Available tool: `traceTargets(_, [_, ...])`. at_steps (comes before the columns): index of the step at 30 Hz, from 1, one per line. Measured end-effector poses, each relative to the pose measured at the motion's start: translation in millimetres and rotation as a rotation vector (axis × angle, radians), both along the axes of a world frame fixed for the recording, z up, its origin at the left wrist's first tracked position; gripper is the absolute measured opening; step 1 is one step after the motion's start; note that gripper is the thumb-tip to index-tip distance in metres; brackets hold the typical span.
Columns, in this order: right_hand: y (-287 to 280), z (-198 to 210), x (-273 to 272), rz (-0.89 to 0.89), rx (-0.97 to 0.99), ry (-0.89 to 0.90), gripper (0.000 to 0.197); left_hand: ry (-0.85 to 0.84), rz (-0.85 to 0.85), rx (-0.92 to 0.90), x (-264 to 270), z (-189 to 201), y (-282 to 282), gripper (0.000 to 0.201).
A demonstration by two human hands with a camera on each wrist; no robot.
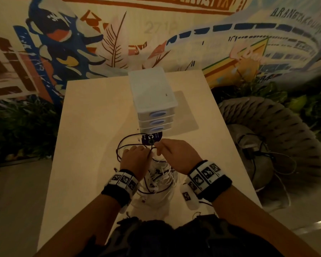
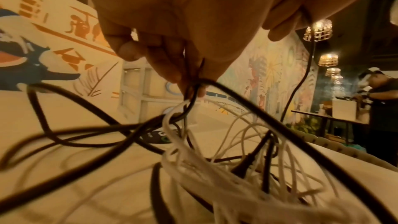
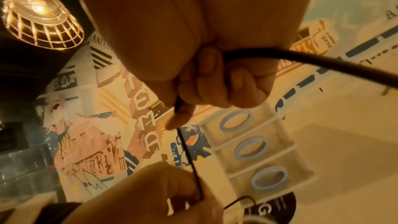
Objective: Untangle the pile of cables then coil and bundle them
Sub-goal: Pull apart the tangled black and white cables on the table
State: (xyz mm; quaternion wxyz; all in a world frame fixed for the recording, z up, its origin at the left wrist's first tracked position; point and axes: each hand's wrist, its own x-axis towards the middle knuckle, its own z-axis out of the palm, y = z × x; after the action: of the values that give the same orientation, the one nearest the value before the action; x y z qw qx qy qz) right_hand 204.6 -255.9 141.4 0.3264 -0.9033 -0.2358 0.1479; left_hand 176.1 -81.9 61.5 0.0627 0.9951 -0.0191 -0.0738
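A tangled pile of white cables (image 1: pixel 160 175) and black cables lies on the pale table (image 1: pixel 85 127) between my wrists. My left hand (image 1: pixel 135 154) pinches a black cable (image 2: pixel 237 94) at its fingertips (image 2: pixel 191 81), above the white tangle (image 2: pixel 206 168). My right hand (image 1: pixel 172 151) curls round the same black cable (image 3: pixel 301 60), which leaves my fist and also drops as a thin strand (image 3: pixel 189 156) to the left hand (image 3: pixel 150 193). Black loops (image 1: pixel 126 143) spread left of my hands.
A white three-drawer box (image 1: pixel 152 101) with blue oval handles stands just beyond my hands, with a dark round label (image 1: pixel 152 140) at its foot. A woven grey chair (image 1: pixel 267 138) with cables on it sits right of the table. A person (image 2: pixel 379 101) stands far right.
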Motion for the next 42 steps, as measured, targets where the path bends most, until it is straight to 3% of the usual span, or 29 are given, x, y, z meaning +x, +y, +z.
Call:
traceTargets(6, [-63, -6, 14, -0.192, 0.098, -0.121, 0.028, 0.064, 0.024, -0.042, 4, -11, 33, 0.042])
traceTargets(10, [-110, -44, 14, -0.327, -0.128, 0.146, 0.031, 0.022, -0.014, -0.12, 8, -6, 35, 0.066])
traceTargets(12, [-111, -57, 10, -0.349, -0.19, 0.189, 0.023, -0.01, -0.069, -0.06, 8, -1, 29, 0.077])
traceTargets(17, [-45, -19, 1, -0.18, 0.026, -0.155, 0.037, 0.016, -0.093, 0.028, 8, 10, 15, 0.059])
traceTargets(19, [-11, -9, -1, -0.047, -0.06, -0.206, 0.036, 0.011, -0.1, 0.005, 8, 11, 11, 0.05])
traceTargets(23, [21, -20, 5, 0.043, -0.376, -0.021, 0.033, -0.006, -0.101, -0.136, 3, 6, 10, 0.033])
traceTargets(28, [3, -10, 13, 0.021, -0.294, -0.05, 0.031, -0.031, -0.095, -0.243, -11, -8, 25, 0.032])
traceTargets(36, [-67, 3, 27, -0.179, -0.027, -0.153, 0.03, -0.061, -0.002, -0.31, -14, -5, 38, 0.026])
traceTargets(42, [-88, -41, 20, -0.181, -0.287, -0.03, 0.013, -0.024, -0.035, -0.281, -11, -1, 35, 0.029])
